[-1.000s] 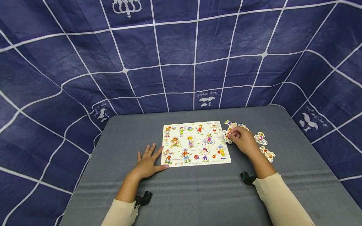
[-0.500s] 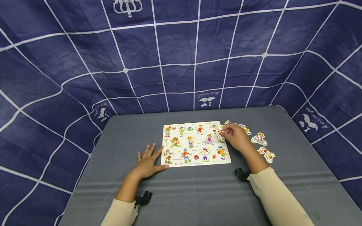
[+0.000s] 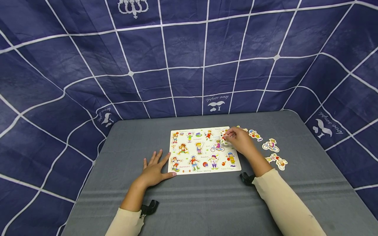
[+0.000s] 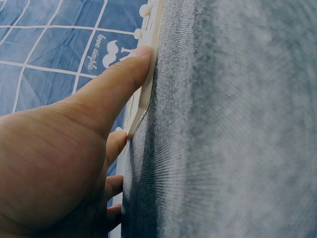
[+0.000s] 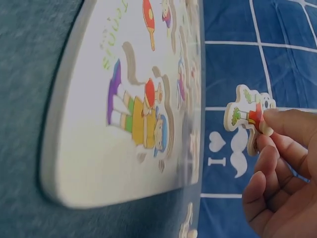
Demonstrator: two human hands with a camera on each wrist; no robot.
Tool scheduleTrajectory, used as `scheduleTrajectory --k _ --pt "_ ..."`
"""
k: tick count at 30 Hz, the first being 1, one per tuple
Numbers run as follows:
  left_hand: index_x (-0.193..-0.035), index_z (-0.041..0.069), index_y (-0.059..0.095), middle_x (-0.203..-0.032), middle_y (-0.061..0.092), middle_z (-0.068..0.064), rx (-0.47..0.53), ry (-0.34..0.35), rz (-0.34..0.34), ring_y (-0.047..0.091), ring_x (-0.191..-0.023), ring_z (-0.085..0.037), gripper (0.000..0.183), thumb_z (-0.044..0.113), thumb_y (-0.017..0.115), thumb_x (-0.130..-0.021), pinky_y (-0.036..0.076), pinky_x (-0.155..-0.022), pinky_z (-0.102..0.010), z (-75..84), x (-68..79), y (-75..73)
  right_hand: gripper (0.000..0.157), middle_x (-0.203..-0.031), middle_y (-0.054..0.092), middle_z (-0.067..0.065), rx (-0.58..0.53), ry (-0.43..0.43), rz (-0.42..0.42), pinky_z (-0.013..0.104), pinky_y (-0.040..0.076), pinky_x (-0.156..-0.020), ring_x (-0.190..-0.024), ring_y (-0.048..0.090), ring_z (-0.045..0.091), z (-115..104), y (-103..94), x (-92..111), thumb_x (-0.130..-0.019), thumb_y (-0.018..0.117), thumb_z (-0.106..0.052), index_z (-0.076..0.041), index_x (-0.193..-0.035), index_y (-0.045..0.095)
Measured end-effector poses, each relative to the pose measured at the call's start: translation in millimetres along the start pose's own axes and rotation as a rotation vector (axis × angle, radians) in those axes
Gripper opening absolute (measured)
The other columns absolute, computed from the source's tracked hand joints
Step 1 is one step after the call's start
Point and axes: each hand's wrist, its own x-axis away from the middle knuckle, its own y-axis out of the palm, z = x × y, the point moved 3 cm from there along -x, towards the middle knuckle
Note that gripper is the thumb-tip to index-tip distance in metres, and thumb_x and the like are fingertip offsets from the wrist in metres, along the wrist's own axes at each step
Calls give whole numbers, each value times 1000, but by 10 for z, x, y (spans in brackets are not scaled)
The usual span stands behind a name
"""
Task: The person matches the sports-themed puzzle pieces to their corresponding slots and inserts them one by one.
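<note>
A white wooden puzzle board (image 3: 203, 130) with cut-out recesses and printed sports figures lies on the table. My right hand (image 3: 242, 141) pinches a puzzle piece (image 5: 247, 111), a footballer in a red shirt with green socks, between thumb and fingers. In the head view the hand and piece overlap the board's upper right corner; the right wrist view shows the piece tilted, held by its small knob. My left hand (image 3: 153, 172) is spread flat at the board's left side, its thumb (image 4: 124, 69) against the near left corner and a finger touching the left edge.
Loose puzzle pieces lie right of the board: a cyclist (image 3: 270, 145), a blue-capped figure (image 3: 255, 134) and an overlapping pair (image 3: 279, 161). Another is partly hidden behind my right hand. A blue grid-patterned curtain (image 3: 189, 78) surrounds the grey cloth-covered table (image 3: 192, 203).
My right hand has moved left from the loose pieces to over the board's upper right, carrying the footballer piece. The cyclist piece has shifted slightly left. The left hand has stayed put.
</note>
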Motion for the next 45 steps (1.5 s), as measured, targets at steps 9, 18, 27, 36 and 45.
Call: scheduleTrajectory --k 9,18,27,36,45 --pt "-162 29 27 -171 12 -16 -1 3 -3 1 -158 -43 96 68 69 -84 -3 -117 -76 18 7 -12 12 -92 69 10 43 -18 -30 29 44 -68 -74 58 17 -133 81 -176 -92 73 -17 -7 -98 70" --pt "-162 29 27 -171 12 -16 -3 0 0 1 -158 -43 97 67 70 -84 -3 -117 -76 11 -5 -10 12 -94 68 9 62 -30 -58 30 45 -73 -80 61 20 -143 234 -367 -92 73 -17 -8 -98 69" --pt "-162 29 27 -171 11 -15 0 -2 -2 0 -158 -43 97 68 70 -83 -3 -117 -76 -1 -6 -10 11 -91 66 7 99 -26 -96 29 44 -73 -81 59 19 -173 387 -480 -93 72 -18 -8 -95 68" --pt "-161 28 28 -171 12 -16 8 1 -1 1 -158 -43 96 66 71 -84 -4 -117 -76 12 1 -19 12 -89 67 7 90 -40 -139 29 47 -75 -82 60 19 -225 525 -524 -95 71 -18 -7 -96 68" --pt "-161 29 28 -171 11 -15 8 -2 -4 0 -158 -42 97 67 71 -83 -4 -117 -76 3 -6 -10 11 -85 65 5 125 -9 -171 28 45 -72 -78 58 18 -249 584 -546 -94 71 -18 -7 -94 68"
